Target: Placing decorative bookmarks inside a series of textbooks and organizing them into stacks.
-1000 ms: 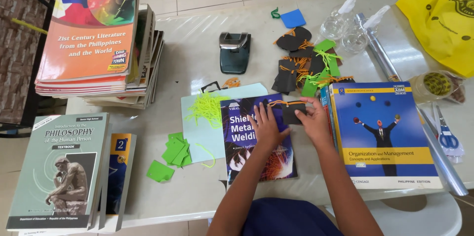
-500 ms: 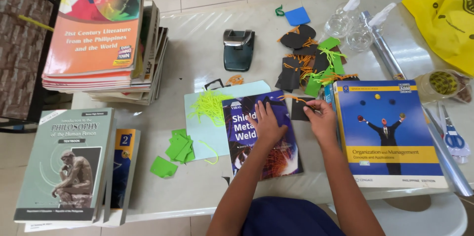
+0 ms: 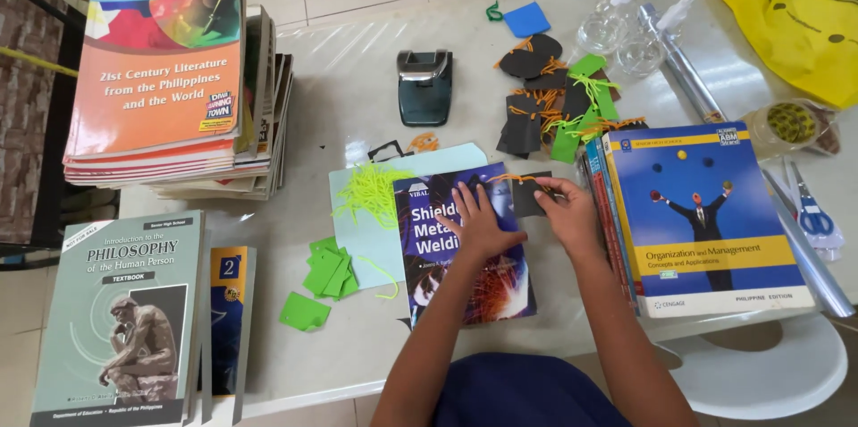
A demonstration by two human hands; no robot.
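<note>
Hands point(image 3: 523, 217) press dark tag point(image 3: 527, 197), orange string point(image 3: 511, 178) trailing left.

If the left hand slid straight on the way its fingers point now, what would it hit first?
The left hand lies flat on the dark blue book, fingers pointing up the table. Straight on, it would probably first cross the book's top edge onto the pale blue sheet; the black hole punch lies farther along. Height is unclear.
</note>
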